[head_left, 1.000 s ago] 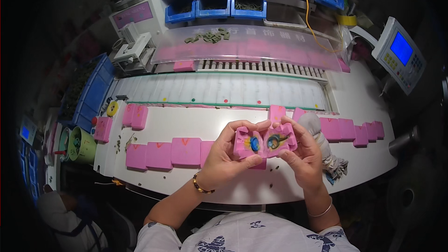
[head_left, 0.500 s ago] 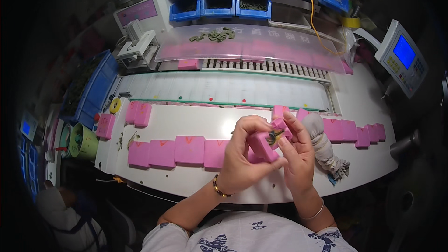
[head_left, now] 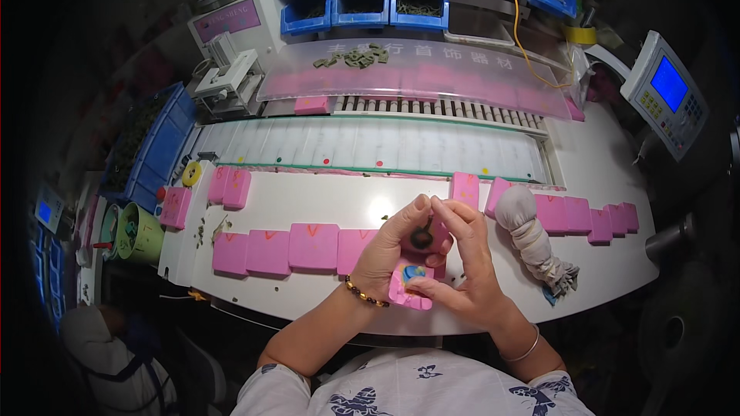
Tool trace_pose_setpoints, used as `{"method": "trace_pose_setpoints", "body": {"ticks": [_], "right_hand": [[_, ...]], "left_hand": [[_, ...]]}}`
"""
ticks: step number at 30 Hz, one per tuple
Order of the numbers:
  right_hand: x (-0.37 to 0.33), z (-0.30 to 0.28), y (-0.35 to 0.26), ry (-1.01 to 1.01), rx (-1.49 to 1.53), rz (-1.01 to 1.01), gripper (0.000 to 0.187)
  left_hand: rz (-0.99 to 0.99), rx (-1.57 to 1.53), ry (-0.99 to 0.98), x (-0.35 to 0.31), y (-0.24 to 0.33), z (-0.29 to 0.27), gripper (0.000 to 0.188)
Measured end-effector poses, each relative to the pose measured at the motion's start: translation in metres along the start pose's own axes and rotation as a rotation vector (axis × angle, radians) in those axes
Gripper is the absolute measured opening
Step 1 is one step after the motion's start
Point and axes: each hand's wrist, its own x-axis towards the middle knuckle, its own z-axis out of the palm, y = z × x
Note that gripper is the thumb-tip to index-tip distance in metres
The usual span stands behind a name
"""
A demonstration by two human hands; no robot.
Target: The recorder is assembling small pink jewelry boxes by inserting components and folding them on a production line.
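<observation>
Head view, going from the left edge: a small screen [head_left: 44, 212] glows blue beside a green cup [head_left: 141, 233] at the end of the white worktop [head_left: 308, 200]. Next to it lie soft-looking pink blocks: a pair [head_left: 230, 187] standing slightly tilted, then a row [head_left: 285, 248] of squarish ones laid flat and touching edge to edge, each with a faint red mark on top. Behind them a ribbed white conveyor [head_left: 370, 146] runs across, with a clear curved cover [head_left: 416, 73] above it tinted pink and strewn with small green pieces [head_left: 356, 56]. Blue bins [head_left: 370, 0] line the back.

At the centre the left hand [head_left: 389, 250] and right hand [head_left: 462, 270] meet over the near edge of the worktop. Both are clamped on a pink mould [head_left: 408, 289], which is split open: its lower half lies between the palms showing a blue and yellow inlay, and the upper half is pinched by the fingertips [head_left: 432, 206] of both hands, with a dark round cavity facing the camera. A beaded bracelet [head_left: 364, 293] circles the left wrist and a thin bangle [head_left: 524, 350] the right.

Just right of the hands lies a knotted grey cloth bundle [head_left: 532, 235], then another row of pink blocks [head_left: 593, 216]. Far right, a grey box with a blue screen [head_left: 669, 92] stands tilted.
</observation>
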Motion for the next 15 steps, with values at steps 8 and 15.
{"method": "trace_pose_setpoints", "body": {"ticks": [8, 15], "right_hand": [[0.006, -0.007, -0.003, 0.183, -0.502, -0.242, 0.034], [0.011, -0.005, -0.003, 0.157, -0.472, -0.285, 0.025]], "left_hand": [[0.159, 0.075, 0.118, -0.002, 0.006, -0.004, 0.026], [0.322, 0.276, 0.131, 0.000, 0.003, -0.006, 0.026]]}}
